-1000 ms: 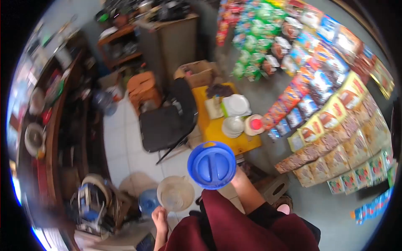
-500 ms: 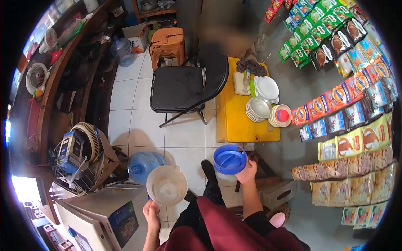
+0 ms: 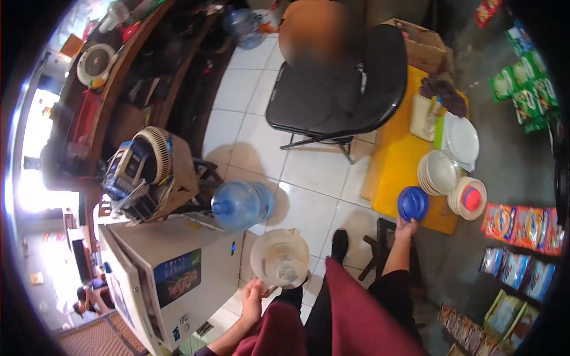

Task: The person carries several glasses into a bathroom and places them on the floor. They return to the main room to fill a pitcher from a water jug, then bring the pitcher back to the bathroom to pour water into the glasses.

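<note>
My left hand [image 3: 253, 298] is closed round the handle of a translucent plastic jug [image 3: 279, 258], seen from above near my legs. The bottom of the jug looks cloudy and pale. Farther right, my right hand [image 3: 406, 229] grips the near rim of a blue plastic bowl [image 3: 414, 203]. That bowl overlaps the near part of the yellow table [image 3: 389, 169] in this view, just beside a stack of white bowls [image 3: 438, 172]. A second stack of bowls [image 3: 469, 197], with a red and blue piece inside, stands to its right.
A large blue water bottle [image 3: 240, 204] stands on the tiled floor beside a white freezer [image 3: 196, 261]. The black folding chair [image 3: 320, 101] is ahead. White plates [image 3: 462, 142] and a dark cloth [image 3: 445, 98] lie on the table. Sachet strips [image 3: 522, 228] hang at right.
The view has turned and shifted, moving the room's contents across the frame. My right hand has carried the blue bowl to the yellow table's near end. My left hand still holds the jug.
</note>
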### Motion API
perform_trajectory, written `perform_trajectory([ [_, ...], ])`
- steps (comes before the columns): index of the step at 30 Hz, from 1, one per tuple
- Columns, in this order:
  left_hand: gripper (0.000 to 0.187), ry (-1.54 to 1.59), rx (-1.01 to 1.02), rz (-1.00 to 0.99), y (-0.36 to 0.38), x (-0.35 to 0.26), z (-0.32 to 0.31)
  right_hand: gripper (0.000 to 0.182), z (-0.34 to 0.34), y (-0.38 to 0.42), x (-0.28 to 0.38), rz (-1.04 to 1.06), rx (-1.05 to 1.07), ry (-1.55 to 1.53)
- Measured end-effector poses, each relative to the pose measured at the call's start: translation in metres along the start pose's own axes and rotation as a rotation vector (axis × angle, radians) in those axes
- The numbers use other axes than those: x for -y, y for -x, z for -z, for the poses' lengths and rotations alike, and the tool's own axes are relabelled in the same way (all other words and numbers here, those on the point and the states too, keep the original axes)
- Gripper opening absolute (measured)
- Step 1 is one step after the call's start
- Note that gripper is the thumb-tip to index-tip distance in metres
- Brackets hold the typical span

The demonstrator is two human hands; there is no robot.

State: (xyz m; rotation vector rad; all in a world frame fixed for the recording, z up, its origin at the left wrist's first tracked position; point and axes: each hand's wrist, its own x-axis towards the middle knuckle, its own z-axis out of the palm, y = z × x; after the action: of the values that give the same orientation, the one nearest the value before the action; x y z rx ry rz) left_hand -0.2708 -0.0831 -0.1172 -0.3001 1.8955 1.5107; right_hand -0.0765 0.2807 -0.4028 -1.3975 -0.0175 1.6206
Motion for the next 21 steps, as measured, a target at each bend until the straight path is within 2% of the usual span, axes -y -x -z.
perform_trajectory([
  [2,0.030,-0.013,-0.006,0.011,-0.004,0.008,0.004,0.035,-0.004,-0.003,0.000,0.059,-0.109,0.106],
  [3,0.031,-0.018,0.019,0.017,-0.003,0.008,0.002,0.035,-0.012,0.003,0.005,0.054,-0.089,0.131],
  [5,0.033,0.082,-0.037,0.007,0.002,0.002,-0.003,0.040,-0.038,0.019,0.017,0.001,-0.381,0.455],
  [6,0.034,0.133,-0.072,-0.001,0.004,-0.001,-0.006,0.040,-0.063,0.040,0.024,0.007,-0.347,0.490],
  [8,0.035,0.214,-0.114,0.013,0.008,-0.008,-0.005,0.040,-0.108,0.080,0.034,-0.061,-0.525,0.546],
  [9,0.035,0.216,-0.137,0.018,0.010,-0.011,-0.004,0.037,-0.117,0.079,0.032,0.049,-0.270,0.758],
  [11,0.034,0.255,-0.165,-0.001,0.013,-0.010,0.002,0.032,-0.145,0.077,0.012,0.308,0.284,0.928],
  [13,0.034,0.302,-0.228,0.078,0.015,-0.015,0.012,0.029,-0.217,0.153,-0.013,0.279,0.668,1.093],
  [15,0.034,0.327,-0.252,0.164,0.011,-0.008,0.028,0.025,-0.260,0.162,-0.055,0.165,1.163,1.239],
  [16,0.034,0.383,-0.283,0.160,0.006,-0.004,0.034,0.025,-0.284,0.185,-0.074,0.167,1.218,1.273],
  [18,0.033,0.494,-0.309,0.199,-0.006,0.004,0.047,0.021,-0.319,0.247,-0.119,0.566,1.530,1.669],
  [19,0.030,0.544,-0.331,0.202,-0.013,0.010,0.052,0.021,-0.327,0.264,-0.144,0.565,1.588,1.694],
  [21,0.029,0.589,-0.356,0.199,-0.035,0.035,0.064,0.022,-0.342,0.296,-0.194,0.698,1.865,1.816],
])
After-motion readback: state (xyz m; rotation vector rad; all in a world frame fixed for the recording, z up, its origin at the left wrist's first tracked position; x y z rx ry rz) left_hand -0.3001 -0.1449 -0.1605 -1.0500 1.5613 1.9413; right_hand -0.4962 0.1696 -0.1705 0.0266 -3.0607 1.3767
